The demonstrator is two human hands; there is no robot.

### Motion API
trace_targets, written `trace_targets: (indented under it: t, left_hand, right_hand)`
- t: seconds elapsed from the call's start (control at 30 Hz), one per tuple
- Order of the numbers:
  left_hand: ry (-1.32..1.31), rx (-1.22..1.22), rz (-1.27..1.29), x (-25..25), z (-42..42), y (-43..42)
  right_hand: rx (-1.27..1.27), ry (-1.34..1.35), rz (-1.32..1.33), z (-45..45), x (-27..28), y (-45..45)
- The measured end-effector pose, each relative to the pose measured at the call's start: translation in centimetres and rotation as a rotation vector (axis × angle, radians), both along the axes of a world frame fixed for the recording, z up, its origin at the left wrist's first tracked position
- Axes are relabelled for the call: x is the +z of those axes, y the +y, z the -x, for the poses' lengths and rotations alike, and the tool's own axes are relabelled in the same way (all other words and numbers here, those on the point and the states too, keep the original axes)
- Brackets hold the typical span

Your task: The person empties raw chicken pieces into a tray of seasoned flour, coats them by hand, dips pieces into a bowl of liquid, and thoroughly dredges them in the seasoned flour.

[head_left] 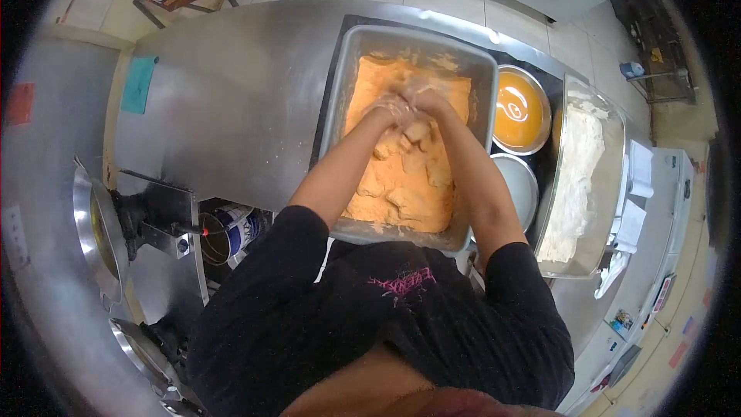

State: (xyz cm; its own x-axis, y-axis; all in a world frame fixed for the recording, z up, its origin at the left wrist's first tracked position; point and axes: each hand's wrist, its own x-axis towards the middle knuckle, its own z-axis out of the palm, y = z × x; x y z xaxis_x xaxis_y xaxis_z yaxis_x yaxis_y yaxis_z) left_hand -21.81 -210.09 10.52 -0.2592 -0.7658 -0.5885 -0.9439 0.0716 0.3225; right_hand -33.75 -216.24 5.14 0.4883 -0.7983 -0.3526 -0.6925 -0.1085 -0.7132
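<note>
A deep grey tub (336,108) holds a bed of orange breading powder (370,81). Several coated pieces (401,199), perhaps chicken, lie half buried in its near part. My left hand (394,107) and my right hand (425,99) are close together over the middle of the tub, in what look like thin clear gloves. Both are smeared by motion, so their fingers and grip do not show clearly. Right below them is a lumpy coated piece (417,133); whether a hand touches it I cannot tell.
Right of the tub stand a steel bowl of orange liquid (515,112) and a grey round container (519,177). Beyond them is a clear bin (551,243) with white powder. A steel counter (224,108) extends left; pans (99,232) sit at far left.
</note>
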Motion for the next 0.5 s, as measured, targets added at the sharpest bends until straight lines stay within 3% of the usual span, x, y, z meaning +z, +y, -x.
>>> trace_targets:
  t: [0.07, 0.1, 0.17, 0.27, 0.4, 0.5]
  left_hand:
    - [0.18, 0.068, 0.06, 2.3, -0.3, 3.5]
    - [0.176, 0.079, 0.065, 2.9, -0.8, 4.2]
    - [0.2, -0.032, -0.007, 3.2, -1.7, 5.7]
    - [0.163, -0.049, 0.101, 2.2, -2.1, 7.8]
    - [0.153, -0.044, 0.045, 4.1, -1.6, 8.6]
    - [0.085, -0.185, 0.265, 3.8, -2.0, 10.4]
  right_hand:
    - [0.271, 0.013, -0.094, -0.8, 8.1, 2.0]
    - [0.282, 0.011, -0.09, -1.1, 8.4, 2.2]
    - [-0.019, 0.023, 0.46, -1.5, 8.2, 2.5]
    - [0.029, 0.039, 0.427, -3.6, 5.3, 1.0]
    - [0.034, -0.075, 0.487, -7.1, 4.5, 2.0]
    - [0.245, 0.031, 0.304, -7.6, 5.8, 1.2]
